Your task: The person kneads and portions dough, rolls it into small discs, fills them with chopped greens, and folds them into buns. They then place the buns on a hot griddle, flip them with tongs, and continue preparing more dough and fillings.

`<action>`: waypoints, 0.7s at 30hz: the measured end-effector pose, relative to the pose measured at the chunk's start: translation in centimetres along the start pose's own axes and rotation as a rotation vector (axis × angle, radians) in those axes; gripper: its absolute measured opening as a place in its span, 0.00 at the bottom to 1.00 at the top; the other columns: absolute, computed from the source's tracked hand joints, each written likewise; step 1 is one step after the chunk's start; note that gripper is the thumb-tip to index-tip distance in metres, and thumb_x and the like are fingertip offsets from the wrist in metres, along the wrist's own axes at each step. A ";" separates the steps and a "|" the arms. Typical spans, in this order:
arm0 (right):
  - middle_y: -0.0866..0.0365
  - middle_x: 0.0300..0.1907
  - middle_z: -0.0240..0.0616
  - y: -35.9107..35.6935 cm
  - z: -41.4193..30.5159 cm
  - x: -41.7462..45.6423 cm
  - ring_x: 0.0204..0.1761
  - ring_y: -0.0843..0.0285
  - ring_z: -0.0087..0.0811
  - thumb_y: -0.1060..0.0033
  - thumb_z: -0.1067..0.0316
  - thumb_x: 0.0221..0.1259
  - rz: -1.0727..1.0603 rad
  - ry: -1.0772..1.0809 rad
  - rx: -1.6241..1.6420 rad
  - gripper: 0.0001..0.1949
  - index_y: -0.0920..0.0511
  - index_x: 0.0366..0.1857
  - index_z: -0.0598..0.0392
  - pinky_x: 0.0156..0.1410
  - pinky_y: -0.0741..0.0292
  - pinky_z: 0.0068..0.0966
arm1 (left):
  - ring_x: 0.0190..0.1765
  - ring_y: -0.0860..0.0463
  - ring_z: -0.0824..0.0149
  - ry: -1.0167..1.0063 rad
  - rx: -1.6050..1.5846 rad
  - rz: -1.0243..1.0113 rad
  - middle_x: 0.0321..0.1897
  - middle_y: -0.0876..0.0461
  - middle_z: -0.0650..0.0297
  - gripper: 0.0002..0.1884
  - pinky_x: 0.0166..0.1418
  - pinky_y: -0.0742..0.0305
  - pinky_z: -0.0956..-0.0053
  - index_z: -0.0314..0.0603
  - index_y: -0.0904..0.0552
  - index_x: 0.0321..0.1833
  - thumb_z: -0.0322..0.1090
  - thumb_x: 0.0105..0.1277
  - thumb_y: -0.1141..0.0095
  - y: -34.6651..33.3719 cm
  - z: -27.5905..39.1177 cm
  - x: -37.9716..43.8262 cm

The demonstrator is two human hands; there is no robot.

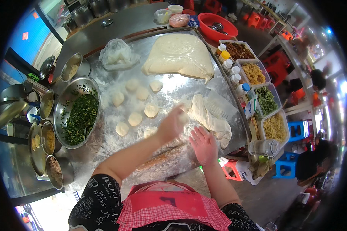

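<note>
My left hand (173,122) is blurred over the floured steel worktop (164,89). Something pale, perhaps dough, shows by its fingers, but I cannot tell whether it is held. My right hand (204,145) lies flat with fingers apart, beside a long folded piece of dough (209,115) and gripping nothing. To the left of my left hand sit several dough balls (135,119) dusted with flour. One flatter dough piece (150,132) rests by my left forearm. A large slab of dough (179,56) under clear plastic film lies at the far side.
On the left stands a steel bowl of chopped greens (82,124), with pots of fillings (55,171) beside it. Along the right edge run seasoning bottles (243,89) and plastic tubs of toppings (266,99). A dough scraper (219,105), a plastic bag (117,55) and a red basin (217,27) are also here.
</note>
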State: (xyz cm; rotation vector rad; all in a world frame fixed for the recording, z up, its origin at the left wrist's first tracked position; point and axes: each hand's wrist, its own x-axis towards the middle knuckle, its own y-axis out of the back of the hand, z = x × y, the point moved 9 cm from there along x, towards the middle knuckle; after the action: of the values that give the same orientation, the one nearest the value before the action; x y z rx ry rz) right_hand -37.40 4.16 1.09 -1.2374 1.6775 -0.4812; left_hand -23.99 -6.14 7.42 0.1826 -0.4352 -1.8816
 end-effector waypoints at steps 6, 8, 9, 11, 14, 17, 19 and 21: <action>0.34 0.66 0.49 -2.3 3.5 1.3 0.67 0.36 0.43 0.66 0.40 0.73 -0.330 0.085 0.266 0.33 0.39 0.69 0.57 0.74 0.40 0.44 | 0.77 0.49 0.44 -0.316 0.097 -0.290 0.77 0.51 0.43 0.37 0.77 0.50 0.56 0.33 0.40 0.73 0.41 0.62 0.44 -6.3 10.4 -5.1; 0.37 0.69 0.50 -5.5 4.4 -1.6 0.70 0.38 0.43 0.70 0.42 0.75 -0.428 -0.043 0.114 0.33 0.44 0.72 0.58 0.73 0.36 0.38 | 0.79 0.54 0.43 -0.352 0.062 -0.151 0.77 0.53 0.43 0.40 0.79 0.59 0.50 0.33 0.42 0.74 0.52 0.66 0.47 -4.1 10.6 -2.9; 0.37 0.68 0.49 -6.0 4.4 -1.9 0.69 0.37 0.44 0.72 0.41 0.75 -0.256 -0.129 0.067 0.34 0.44 0.73 0.57 0.73 0.36 0.38 | 0.79 0.54 0.42 -0.448 0.330 -0.037 0.77 0.52 0.42 0.40 0.78 0.60 0.47 0.32 0.43 0.74 0.57 0.70 0.53 -2.1 11.2 -2.2; 0.36 0.68 0.48 -5.6 4.6 -1.9 0.69 0.37 0.44 0.75 0.38 0.75 0.082 -0.295 -0.034 0.35 0.44 0.73 0.57 0.73 0.35 0.37 | 0.78 0.49 0.41 -0.259 0.637 0.038 0.76 0.50 0.43 0.37 0.78 0.65 0.43 0.30 0.39 0.72 0.53 0.70 0.52 -0.1 10.1 -1.6; 0.38 0.70 0.47 -8.8 0.9 -1.7 0.72 0.40 0.44 0.77 0.34 0.73 -0.230 -0.180 0.188 0.38 0.42 0.72 0.57 0.74 0.37 0.39 | 0.77 0.51 0.39 -0.189 0.564 -0.172 0.74 0.47 0.41 0.38 0.78 0.60 0.46 0.30 0.43 0.73 0.54 0.71 0.53 -2.2 7.3 -4.7; 0.40 0.72 0.46 -9.5 0.7 -0.9 0.73 0.43 0.44 0.75 0.33 0.72 -0.417 -0.084 0.224 0.39 0.42 0.72 0.57 0.77 0.42 0.40 | 0.77 0.49 0.40 -0.472 0.358 -0.212 0.74 0.45 0.42 0.38 0.78 0.56 0.49 0.30 0.44 0.74 0.49 0.69 0.49 -3.8 12.3 -8.8; 0.39 0.72 0.46 -9.0 2.7 -0.8 0.72 0.41 0.45 0.75 0.32 0.72 -0.501 -0.042 0.136 0.39 0.42 0.72 0.57 0.77 0.43 0.40 | 0.77 0.49 0.41 -0.383 0.242 -0.195 0.75 0.46 0.42 0.39 0.79 0.55 0.53 0.30 0.45 0.75 0.47 0.68 0.48 -3.5 13.9 -6.9; 0.44 0.74 0.49 -5.9 4.9 0.4 0.73 0.44 0.48 0.75 0.33 0.72 -0.359 -0.104 0.086 0.40 0.45 0.73 0.59 0.78 0.47 0.42 | 0.77 0.49 0.42 -0.253 0.103 -0.075 0.75 0.47 0.42 0.39 0.79 0.56 0.53 0.30 0.45 0.75 0.47 0.68 0.48 -2.2 14.0 -4.2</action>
State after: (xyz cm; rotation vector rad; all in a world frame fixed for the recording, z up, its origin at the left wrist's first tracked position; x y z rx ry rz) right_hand -30.19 2.43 3.13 -1.4809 1.3373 -0.6854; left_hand -29.08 1.34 19.09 0.0293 -0.7073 -1.9651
